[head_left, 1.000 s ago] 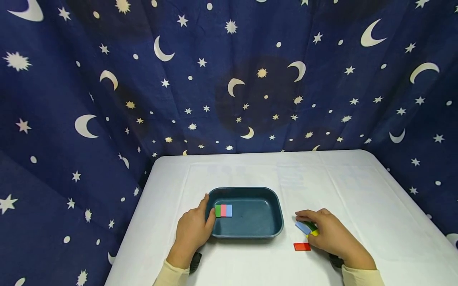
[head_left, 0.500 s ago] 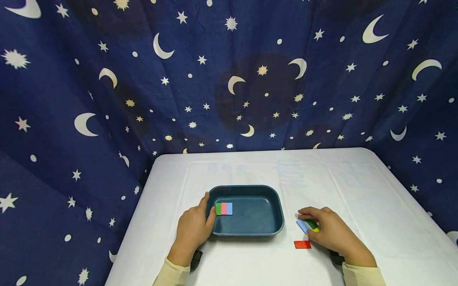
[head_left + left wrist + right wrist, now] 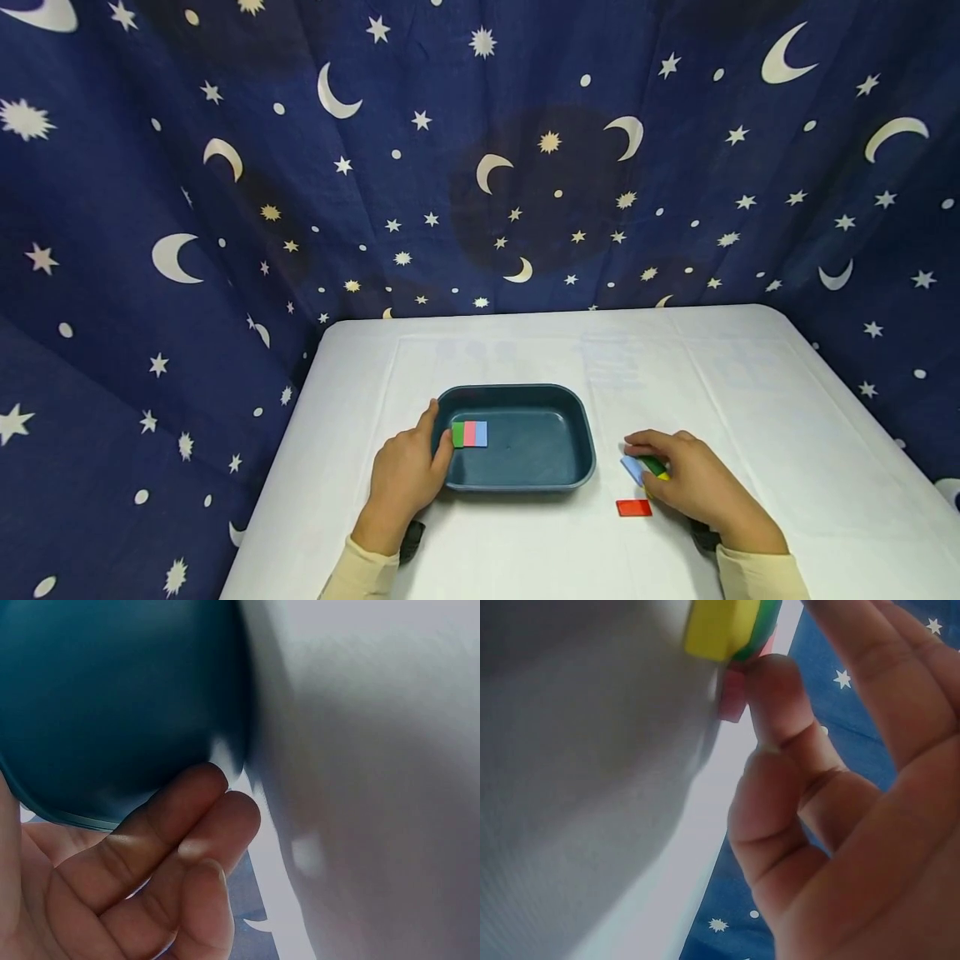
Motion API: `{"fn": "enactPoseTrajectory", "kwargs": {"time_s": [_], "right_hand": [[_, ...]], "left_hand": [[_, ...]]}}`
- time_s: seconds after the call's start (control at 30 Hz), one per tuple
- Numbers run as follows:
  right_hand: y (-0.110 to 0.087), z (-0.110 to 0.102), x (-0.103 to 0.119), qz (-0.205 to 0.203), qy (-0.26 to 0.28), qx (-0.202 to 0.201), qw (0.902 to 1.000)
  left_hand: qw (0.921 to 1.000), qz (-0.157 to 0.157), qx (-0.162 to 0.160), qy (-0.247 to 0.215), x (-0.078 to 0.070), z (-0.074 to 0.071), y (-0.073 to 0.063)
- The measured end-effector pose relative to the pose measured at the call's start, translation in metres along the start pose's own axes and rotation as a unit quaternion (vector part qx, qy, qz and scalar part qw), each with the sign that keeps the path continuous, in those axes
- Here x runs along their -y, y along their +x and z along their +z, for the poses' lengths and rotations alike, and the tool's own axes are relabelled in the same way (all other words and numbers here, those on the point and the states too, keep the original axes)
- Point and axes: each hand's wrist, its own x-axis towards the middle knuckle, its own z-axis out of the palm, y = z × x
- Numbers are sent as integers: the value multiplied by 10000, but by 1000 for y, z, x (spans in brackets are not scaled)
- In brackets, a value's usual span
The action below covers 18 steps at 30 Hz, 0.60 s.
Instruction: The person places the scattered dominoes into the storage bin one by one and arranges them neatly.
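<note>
A dark teal plastic tray stands on the white table. My left hand grips its left rim, thumb inside and other fingers outside. Against that thumb, a green block, a pink block and a light blue block lie side by side in the tray. To the right, my right hand curls its thumb and fingers around a small group: a blue block, a green block and a yellow block. My palm partly hides them. A red block lies just below the thumb.
White cloth covers the table, which ends at a back edge against a dark blue curtain with moons and stars. The curtain also runs along the left and right sides. A pinkish-red block shows beside the fingers in the right wrist view.
The blue block under my right hand has turned slightly, and less of the yellow one shows. My left hand and the tray stay put; the whole head view shifts a little.
</note>
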Motion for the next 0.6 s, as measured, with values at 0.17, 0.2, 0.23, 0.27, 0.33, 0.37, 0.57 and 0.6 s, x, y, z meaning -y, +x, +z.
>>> {"fn": "enactPoseTrajectory", "kwargs": {"time_s": [0.17, 0.2, 0.23, 0.27, 0.33, 0.37, 0.57, 0.6], "right_hand": [[0, -1, 1, -45, -73, -7, 10000], [0, -1, 1, -49, -97, -13, 9999], [1, -1, 1, -51, -129, -16, 9999], [1, -1, 1, -55, -163, -26, 9998], [1, 0, 1, -41, -202, -68, 9998], [1, 0, 1, -43, -216, -96, 9997], [2, 6, 1, 94, -247, -147, 9995], [2, 6, 1, 115, -258, -139, 9995]], "left_hand": [[10000, -51, 34, 17, 0, -1, 0], [10000, -47, 30, 17, 0, -1, 0], [10000, -42, 23, 17, 0, -1, 0], [10000, -35, 17, 13, 0, -1, 1], [10000, -28, 19, 0, -1, -2, 2], [10000, -30, 23, -7, -1, -2, 2], [9999, -66, 110, 5, -1, -3, 2], [9999, -71, 123, 14, -1, -3, 2]]}}
